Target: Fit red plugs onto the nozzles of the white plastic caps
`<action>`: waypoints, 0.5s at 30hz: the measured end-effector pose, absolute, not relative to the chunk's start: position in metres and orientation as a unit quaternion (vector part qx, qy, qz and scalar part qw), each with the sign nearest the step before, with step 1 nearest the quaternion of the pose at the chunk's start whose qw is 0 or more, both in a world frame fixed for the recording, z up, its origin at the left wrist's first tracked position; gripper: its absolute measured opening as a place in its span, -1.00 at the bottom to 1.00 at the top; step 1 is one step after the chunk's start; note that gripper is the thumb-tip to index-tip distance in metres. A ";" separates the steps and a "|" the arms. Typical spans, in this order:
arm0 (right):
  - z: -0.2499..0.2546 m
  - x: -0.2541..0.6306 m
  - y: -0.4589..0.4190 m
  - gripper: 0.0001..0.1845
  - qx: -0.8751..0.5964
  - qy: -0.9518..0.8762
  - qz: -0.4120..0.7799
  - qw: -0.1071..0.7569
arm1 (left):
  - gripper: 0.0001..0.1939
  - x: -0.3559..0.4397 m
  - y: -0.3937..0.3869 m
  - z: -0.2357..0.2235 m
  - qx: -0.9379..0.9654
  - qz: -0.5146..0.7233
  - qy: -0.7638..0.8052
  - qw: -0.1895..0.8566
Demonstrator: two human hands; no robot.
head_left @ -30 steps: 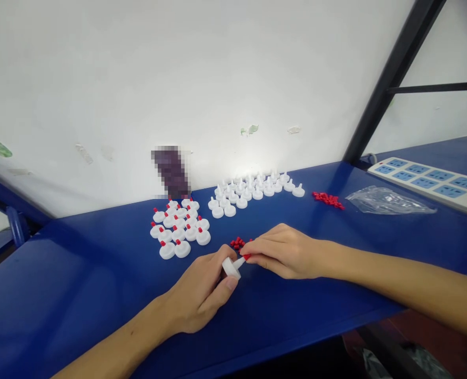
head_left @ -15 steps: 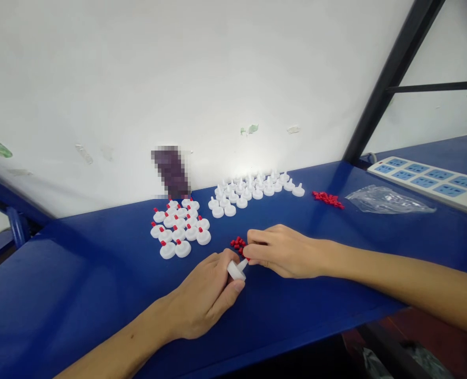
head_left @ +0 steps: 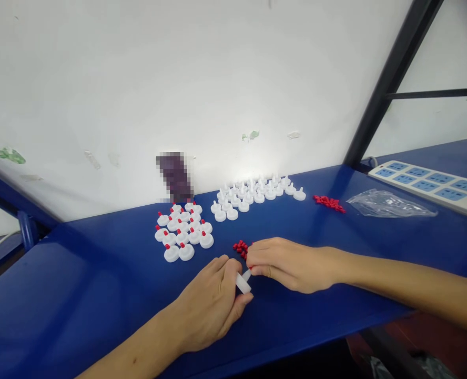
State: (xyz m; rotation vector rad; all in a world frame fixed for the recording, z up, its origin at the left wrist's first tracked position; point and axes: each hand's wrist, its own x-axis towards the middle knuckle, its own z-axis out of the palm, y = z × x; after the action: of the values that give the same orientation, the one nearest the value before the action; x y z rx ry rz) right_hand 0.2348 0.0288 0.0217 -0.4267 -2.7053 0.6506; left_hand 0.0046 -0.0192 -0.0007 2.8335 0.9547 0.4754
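Note:
My left hand (head_left: 213, 302) is closed round a white nozzle cap (head_left: 243, 282), its spout pointing toward my right hand. My right hand (head_left: 286, 263) pinches at the spout's tip, fingers pressed together; what sits between them is hidden. A small heap of red tips (head_left: 240, 247) lies just behind my right fingers. Farther back on the left stands a cluster of white caps with red tips (head_left: 184, 234). Beside it, a group of plain white caps (head_left: 253, 193) sits near the wall.
A blue bench top (head_left: 79, 284) carries everything. A second heap of red tips (head_left: 328, 202), a clear plastic bag (head_left: 387, 204) and a white power strip (head_left: 430, 185) lie at the right. A black slanted post (head_left: 387, 84) rises there. A blurred dark object (head_left: 174, 176) leans against the wall.
Both hands have slid slightly right and nearer to me with the cap. The red tip seen at the spout a second ago is now covered by my right fingers.

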 end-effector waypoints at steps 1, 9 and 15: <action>0.023 0.235 0.029 -0.73 -0.152 -0.946 0.234 0.162 | -0.89 0.005 -0.019 -0.002 0.936 0.163 0.311 0.036; 0.030 0.234 0.027 -0.70 -0.177 -0.937 0.245 0.173 | -0.89 0.005 -0.012 0.005 0.939 0.163 0.298 -0.049; 0.031 0.230 0.026 -0.65 -0.166 -0.921 0.311 0.166 | -0.83 0.008 -0.013 0.009 0.948 0.151 0.263 -0.099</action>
State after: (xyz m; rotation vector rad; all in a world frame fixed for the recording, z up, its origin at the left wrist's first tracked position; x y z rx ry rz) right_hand 0.2303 0.0257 0.0313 -0.4715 -2.6239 0.8850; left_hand 0.0081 -0.0131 0.0087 3.1809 0.8814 0.5059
